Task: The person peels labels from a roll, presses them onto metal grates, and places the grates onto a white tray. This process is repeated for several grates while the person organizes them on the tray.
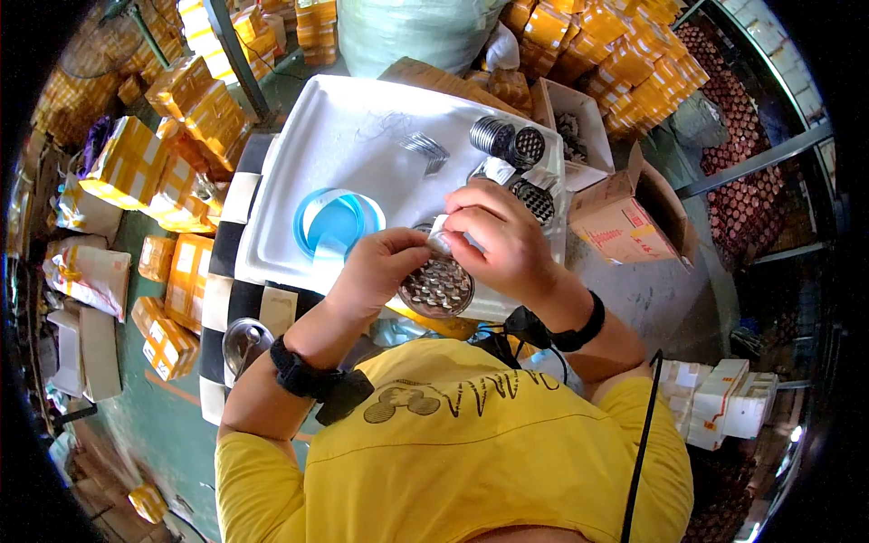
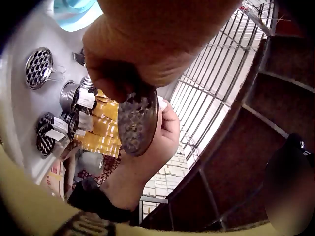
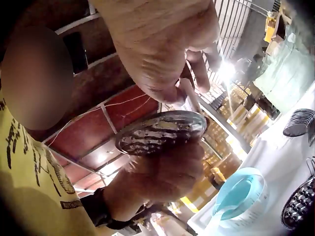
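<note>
A round metal disc point(image 1: 437, 288) with rows of raised holes is held close to the chest. My left hand point(image 1: 371, 267) grips it by the rim, thumb and fingers at its edge. Above the disc's far edge, my right hand point(image 1: 502, 231) pinches a small white tag point(image 1: 438, 237). In the right wrist view the disc point(image 3: 160, 132) is tilted, with the left hand point(image 3: 162, 172) beneath and the right hand point(image 3: 157, 44) above. The left wrist view shows the disc point(image 2: 138, 123) nearly edge-on, part of its rim hidden behind the left fingers.
On the white tray-like tabletop point(image 1: 317, 109) lie a light-blue roll point(image 1: 339, 224) with a loose strip, a wire-legged disc point(image 1: 424, 149) and stacked discs point(image 1: 490, 136). White tags point(image 2: 86, 98) hang on some. An open carton point(image 1: 606, 213) stands right; taped boxes point(image 1: 186, 195) crowd the left.
</note>
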Demonstrator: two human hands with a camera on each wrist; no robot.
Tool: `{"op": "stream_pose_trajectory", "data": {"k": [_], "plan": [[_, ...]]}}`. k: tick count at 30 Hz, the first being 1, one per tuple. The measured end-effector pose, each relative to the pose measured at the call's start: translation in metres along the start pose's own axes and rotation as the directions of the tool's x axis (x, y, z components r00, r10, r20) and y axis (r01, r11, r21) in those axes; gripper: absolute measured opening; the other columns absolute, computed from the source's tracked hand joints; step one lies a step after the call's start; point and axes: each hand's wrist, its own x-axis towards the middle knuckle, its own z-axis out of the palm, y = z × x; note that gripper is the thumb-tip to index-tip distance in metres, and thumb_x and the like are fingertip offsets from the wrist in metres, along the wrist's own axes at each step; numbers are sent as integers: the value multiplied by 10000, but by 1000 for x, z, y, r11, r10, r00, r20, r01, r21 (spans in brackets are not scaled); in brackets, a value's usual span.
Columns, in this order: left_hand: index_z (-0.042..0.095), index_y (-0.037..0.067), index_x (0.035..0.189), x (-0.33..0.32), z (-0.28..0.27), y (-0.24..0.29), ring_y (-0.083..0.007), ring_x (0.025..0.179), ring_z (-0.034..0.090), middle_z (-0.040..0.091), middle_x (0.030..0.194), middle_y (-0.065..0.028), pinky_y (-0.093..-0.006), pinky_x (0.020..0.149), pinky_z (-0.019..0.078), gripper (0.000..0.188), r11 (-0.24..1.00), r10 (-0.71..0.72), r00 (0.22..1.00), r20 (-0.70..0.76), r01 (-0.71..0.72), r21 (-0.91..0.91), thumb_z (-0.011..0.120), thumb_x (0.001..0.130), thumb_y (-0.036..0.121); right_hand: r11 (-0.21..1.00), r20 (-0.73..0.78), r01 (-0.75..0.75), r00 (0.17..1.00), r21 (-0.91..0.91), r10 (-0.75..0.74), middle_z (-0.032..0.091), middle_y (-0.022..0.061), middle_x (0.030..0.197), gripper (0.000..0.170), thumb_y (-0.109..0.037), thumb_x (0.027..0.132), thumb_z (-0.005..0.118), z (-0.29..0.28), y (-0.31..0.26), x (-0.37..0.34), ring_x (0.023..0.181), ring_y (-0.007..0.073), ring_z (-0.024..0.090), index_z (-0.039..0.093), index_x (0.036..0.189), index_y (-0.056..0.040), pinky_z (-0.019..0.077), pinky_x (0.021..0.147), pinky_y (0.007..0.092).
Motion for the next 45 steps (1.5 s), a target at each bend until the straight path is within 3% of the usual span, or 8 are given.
{"op": "stream_pose_trajectory", "data": {"k": [2,4,8,12,30,36,43,45], "plan": [[586,-51,946,1,-1,4,-110,710,573,615,836,-77,-225,653,470,193,998,26,999,-24,-24,62,563,809,83,998,-30,-64,997,27,65,562,111,929,294,-90,654,670,-2,-2,-4,855,267,559,571,923,-26,448,784,356],[585,-51,949,1,-5,6,-112,711,573,616,839,-79,-224,657,470,194,989,36,999,-31,-31,144,561,809,80,902,-164,-234,937,364,309,563,120,983,397,-124,667,694,-2,-9,-2,883,230,563,550,1019,-13,449,799,332],[589,-67,944,-6,2,12,-100,745,571,615,843,-75,-221,675,462,189,996,-52,997,-56,55,64,538,813,60,752,184,-480,875,452,447,573,126,1005,486,-169,691,716,3,5,-12,902,168,560,510,1093,11,449,797,296],[574,-51,970,-3,2,-1,-126,733,586,616,851,-86,-233,673,478,202,1000,0,999,-36,-1,-20,554,825,88,587,379,-687,726,427,574,611,58,905,306,-130,749,663,9,5,-14,817,105,559,565,1005,5,452,760,248],[554,-59,980,-8,4,15,-94,792,561,596,871,-65,-223,697,464,194,996,-58,998,39,61,-67,540,849,82,678,283,-622,783,392,555,618,56,733,171,-117,786,614,11,2,-12,672,81,549,589,869,29,455,619,239],[551,-52,899,5,-6,11,-74,731,540,592,801,-57,-219,643,452,161,940,147,985,87,-167,299,586,821,84,642,252,-602,792,475,556,602,99,620,190,-153,780,613,25,7,-18,574,93,554,580,762,33,444,524,251],[554,-57,887,8,-6,13,-71,717,535,590,790,-56,-216,636,445,164,955,41,988,151,-83,284,586,819,89,712,267,-608,794,351,546,568,56,590,260,-229,823,586,22,16,-21,521,85,493,581,767,25,403,481,231],[552,-57,897,11,-8,8,-74,728,534,590,804,-59,-218,645,444,158,973,39,989,141,-70,220,576,824,81,608,339,-650,758,456,557,584,53,626,221,-198,815,595,19,16,-22,559,87,511,585,788,21,417,509,237]]}}
